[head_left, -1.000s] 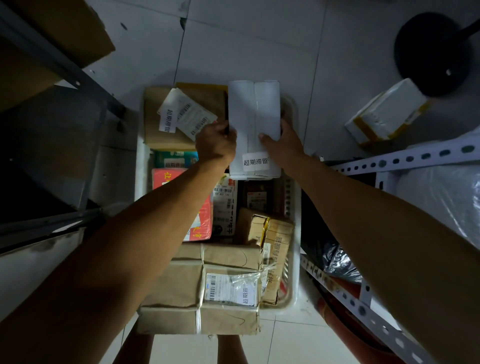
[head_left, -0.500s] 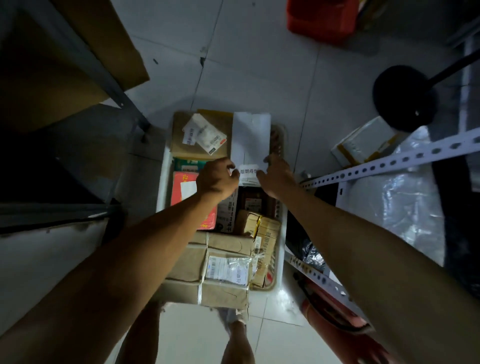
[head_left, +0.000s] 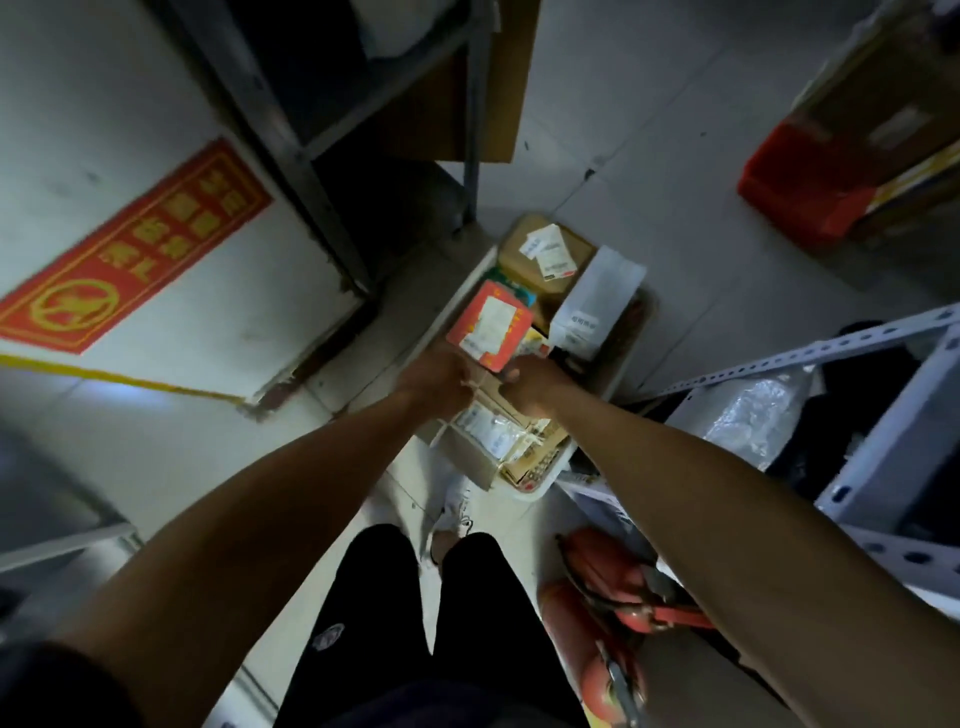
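A white plastic basket (head_left: 541, 491) on the floor holds several parcels. The white parcel (head_left: 597, 299) lies at its far right, free of my hands. Beside it sit a red packet (head_left: 491, 325) with a white label and a brown box (head_left: 543, 249) bearing paper labels. At the near end lies a string-tied brown carton (head_left: 480, 441). My left hand (head_left: 435, 375) and my right hand (head_left: 531, 383) are at the far edge of that carton, fingers curled on it. The red packet's lower corner lies between them.
A dark metal shelf (head_left: 332, 171) stands at the left by a wall with a red sign (head_left: 130, 244). A white perforated rack (head_left: 831, 353) is at the right, a red crate (head_left: 800, 187) at the far right, and red fire extinguishers (head_left: 597, 582) by my legs.
Both hands let go of the white parcel, which now lies in the basket, and moved nearer to the tied carton's far edge. The view rose and swung left.
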